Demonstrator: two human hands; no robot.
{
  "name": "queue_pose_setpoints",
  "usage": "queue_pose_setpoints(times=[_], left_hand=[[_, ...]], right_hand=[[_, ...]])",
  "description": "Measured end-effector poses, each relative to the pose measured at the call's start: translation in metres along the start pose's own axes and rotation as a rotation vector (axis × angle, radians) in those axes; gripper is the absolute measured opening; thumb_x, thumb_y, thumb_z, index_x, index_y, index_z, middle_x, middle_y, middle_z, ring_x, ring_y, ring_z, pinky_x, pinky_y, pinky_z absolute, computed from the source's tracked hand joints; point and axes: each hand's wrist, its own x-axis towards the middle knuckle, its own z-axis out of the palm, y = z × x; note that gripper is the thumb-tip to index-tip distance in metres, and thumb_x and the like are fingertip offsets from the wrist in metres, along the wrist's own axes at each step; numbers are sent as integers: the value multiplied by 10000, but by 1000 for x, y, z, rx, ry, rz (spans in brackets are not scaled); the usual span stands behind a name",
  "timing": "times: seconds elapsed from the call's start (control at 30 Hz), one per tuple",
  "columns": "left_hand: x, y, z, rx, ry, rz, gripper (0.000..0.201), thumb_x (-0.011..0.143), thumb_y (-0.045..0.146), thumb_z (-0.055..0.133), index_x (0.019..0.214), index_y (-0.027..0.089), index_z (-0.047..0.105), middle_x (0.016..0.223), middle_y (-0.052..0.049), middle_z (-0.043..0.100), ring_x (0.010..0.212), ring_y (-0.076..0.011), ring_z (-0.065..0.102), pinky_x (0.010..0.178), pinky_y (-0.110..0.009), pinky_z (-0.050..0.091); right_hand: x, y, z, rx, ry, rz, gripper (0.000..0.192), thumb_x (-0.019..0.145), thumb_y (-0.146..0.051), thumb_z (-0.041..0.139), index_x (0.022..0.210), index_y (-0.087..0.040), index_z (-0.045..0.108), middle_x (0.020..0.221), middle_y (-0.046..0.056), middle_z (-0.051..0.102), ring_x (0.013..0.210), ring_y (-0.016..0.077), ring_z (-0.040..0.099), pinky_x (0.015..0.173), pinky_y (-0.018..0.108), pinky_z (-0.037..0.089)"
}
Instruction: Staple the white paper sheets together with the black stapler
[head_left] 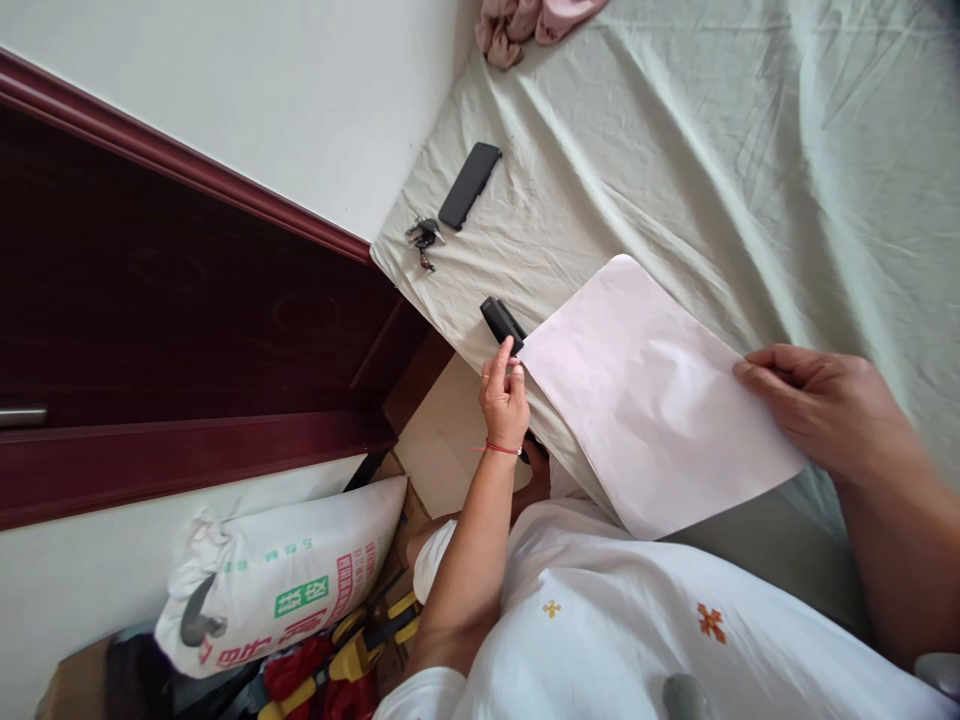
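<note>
Wrinkly bed [675, 170], paper [637, 400] held over its edge.
Probably light, floppy; grab edges. Right hand [832, 410] pinches one side; half-curled left hand [505, 402] touches black stapler [499, 320], grip unclear.

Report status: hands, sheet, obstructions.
Left hand touching black device. Right hand gripping pale sheet. Its corner at device. Keys apart, not in the way.

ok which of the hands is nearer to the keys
Left. The left hand is at the small black object, below and right of the keys in the picture; the right hand is much farther right, holding the pale sheet.
</note>
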Motion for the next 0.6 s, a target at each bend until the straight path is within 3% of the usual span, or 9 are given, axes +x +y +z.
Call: queue_pose_setpoints(times=[0.23,0.37,0.6], left_hand=[[2,-10,5,102,124,140,483,906,298,635,1385,242,644,1057,-93,731,633,-121,521,573,-228,414],[1,-16,8,178,203,263,478,888,206,572,1351,229,684,935,-58,730,613,-119,480,609,-228,420],[3,-22,11,231,227,342,596,791,98,509,1350,185,697,637,37,598,542,-99,366,599,-219,392]], right_hand=[[0,1,-2,-34,-5,-9,435,793,-625,550,824,-231,732,572,12,639,531,165,539,517,281,374],[0,0,-1,-31,10,-35,444,791,-621,547,824,-221,736,582,18,643,531,162,538,526,282,379],[1,3,0,-52,-2,11,469,786,-649,525,857,-238,740,616,17,662,551,169,550,545,292,390]])
